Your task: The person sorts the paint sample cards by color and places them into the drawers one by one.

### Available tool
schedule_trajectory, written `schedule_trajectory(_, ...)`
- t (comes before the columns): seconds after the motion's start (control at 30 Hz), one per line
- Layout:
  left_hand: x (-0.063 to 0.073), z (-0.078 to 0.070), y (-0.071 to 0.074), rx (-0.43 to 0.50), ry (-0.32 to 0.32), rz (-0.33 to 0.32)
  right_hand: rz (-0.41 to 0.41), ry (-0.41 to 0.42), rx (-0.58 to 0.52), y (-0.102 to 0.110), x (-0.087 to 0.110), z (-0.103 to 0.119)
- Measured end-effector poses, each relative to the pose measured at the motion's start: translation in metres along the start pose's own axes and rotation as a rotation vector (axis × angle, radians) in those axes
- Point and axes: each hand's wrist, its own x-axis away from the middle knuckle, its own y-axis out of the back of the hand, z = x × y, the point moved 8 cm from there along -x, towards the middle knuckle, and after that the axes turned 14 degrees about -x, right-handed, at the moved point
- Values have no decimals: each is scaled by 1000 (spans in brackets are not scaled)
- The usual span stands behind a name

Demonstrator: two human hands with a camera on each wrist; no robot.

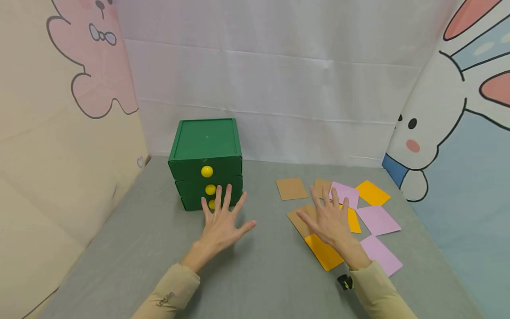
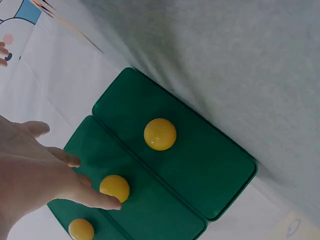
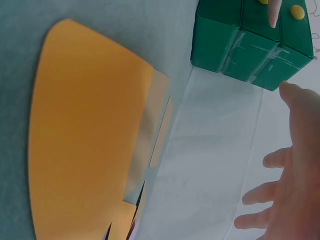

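Note:
Fingers spread, my left hand (image 1: pixel 221 226) hovers in front of a green three-drawer box (image 1: pixel 207 139) and holds nothing. In the head view its fingertips overlap the lower drawers. Round yellow knobs (image 2: pixel 160 134) sit one on each drawer front, all closed. My right hand (image 1: pixel 330 221), also spread and holding nothing, is over a scatter of square cards on the right. Among them are brown cards (image 1: pixel 292 189), orange cards (image 1: pixel 323 253) and pink cards (image 1: pixel 378 219). Parts of the cards are hidden under the right hand and forearm.
A grey cloth (image 1: pixel 271 283) covers the table. White curtain (image 1: pixel 271 88) hangs behind, with printed cartoon panels at both sides. Some cards overlap one another. A small black object (image 1: pixel 345 282) shows by the right sleeve.

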Motion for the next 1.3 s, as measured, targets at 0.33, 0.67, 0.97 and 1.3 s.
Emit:
schedule_trajectory(0.33,-17,0,75,57,-176,-313,-5,26,-21,3,-2,7)
schedule_trajectory(0.67,-55,92,145,101,43,-314,-10,77,-50,2,-10,22)
schedule_trajectory(0.97,-78,164,125,469,153,96,30,103,-29,-5,-15,35)
schedule_trajectory(1.3,-86,190,91,687,180,273,64,148,-73,-11,-22,61)
